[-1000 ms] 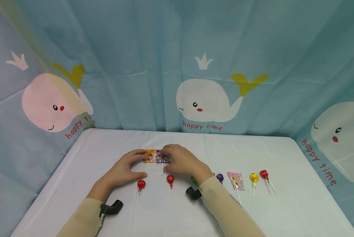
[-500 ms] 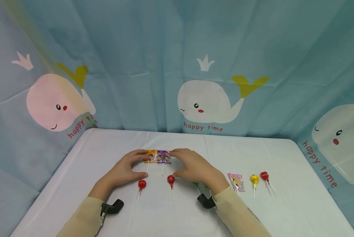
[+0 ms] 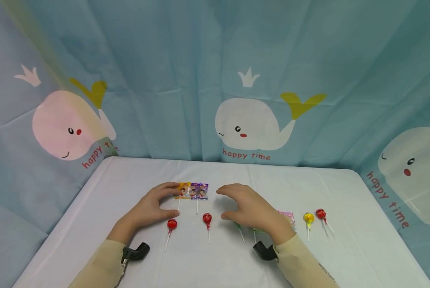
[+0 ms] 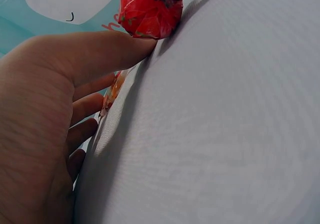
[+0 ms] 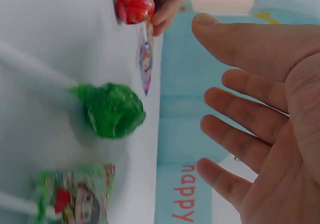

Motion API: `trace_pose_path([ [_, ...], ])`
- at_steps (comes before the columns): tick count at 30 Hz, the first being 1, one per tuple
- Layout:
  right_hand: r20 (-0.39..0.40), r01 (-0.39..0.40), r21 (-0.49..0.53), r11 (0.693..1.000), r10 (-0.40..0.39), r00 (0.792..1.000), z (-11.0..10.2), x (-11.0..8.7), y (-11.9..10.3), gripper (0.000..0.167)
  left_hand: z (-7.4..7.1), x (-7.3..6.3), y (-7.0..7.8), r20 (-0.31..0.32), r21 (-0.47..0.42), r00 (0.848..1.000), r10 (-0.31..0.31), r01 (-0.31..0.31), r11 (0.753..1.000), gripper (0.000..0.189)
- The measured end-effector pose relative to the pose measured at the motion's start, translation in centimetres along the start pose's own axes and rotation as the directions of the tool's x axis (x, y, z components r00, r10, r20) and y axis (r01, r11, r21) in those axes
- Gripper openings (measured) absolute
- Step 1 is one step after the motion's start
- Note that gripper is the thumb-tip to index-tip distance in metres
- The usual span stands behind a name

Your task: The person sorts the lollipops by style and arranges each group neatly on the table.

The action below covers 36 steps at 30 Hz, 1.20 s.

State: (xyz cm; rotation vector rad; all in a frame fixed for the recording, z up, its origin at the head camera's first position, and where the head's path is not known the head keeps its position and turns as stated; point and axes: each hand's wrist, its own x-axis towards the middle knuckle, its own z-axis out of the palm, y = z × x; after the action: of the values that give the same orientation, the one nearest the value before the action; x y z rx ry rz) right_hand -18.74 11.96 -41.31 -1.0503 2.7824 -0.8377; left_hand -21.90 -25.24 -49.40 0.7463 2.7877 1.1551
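Observation:
My left hand point(image 3: 152, 206) rests on the table with fingers and thumb spread, its fingertips over the left edge of a flat lollipop in an orange wrapper point(image 3: 184, 191). Right beside that one lies a purple-wrapped flat lollipop point(image 3: 199, 191). Two round red lollipops, one by my left thumb point(image 3: 172, 224) and another farther right point(image 3: 207, 219), lie nearer to me. My right hand point(image 3: 252, 210) is above the table, relaxed and holding nothing. Below it, in the right wrist view, are a round green lollipop point(image 5: 114, 111) and a flat green printed one point(image 5: 82, 199).
On the right lie a pink flat lollipop point(image 3: 289, 218), partly hidden by my right hand, a yellow round lollipop point(image 3: 308, 218) and a red one point(image 3: 321, 214). A white cloth covers the table point(image 3: 128, 172). Behind hangs a blue whale-print curtain point(image 3: 186, 120).
My right hand has come off the purple lollipop and moved right, its fingers loosening. The purple lollipop now shows fully beside the orange one. My left hand has stayed put.

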Motion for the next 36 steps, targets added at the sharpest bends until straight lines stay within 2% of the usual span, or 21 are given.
trace_pose_path([
  [12,-0.019,-0.032,-0.014,0.999,0.031,0.999,-0.9,-2.0,1.1,0.061,0.0,0.0,0.0,0.003,0.012,1.000,-0.020,0.020,1.000,0.060],
  [23,-0.030,-0.043,-0.031,0.999,0.042,0.999,-1.0,-3.1,1.8,0.056,0.0,0.0,-0.1,0.003,0.010,1.000,-0.010,0.010,1.000,0.059],
  [36,-0.020,-0.043,-0.078,0.996,0.042,0.999,-1.1,-5.2,3.6,0.059,-0.1,0.0,0.1,0.002,0.016,1.000,0.005,-0.005,1.000,0.060],
])
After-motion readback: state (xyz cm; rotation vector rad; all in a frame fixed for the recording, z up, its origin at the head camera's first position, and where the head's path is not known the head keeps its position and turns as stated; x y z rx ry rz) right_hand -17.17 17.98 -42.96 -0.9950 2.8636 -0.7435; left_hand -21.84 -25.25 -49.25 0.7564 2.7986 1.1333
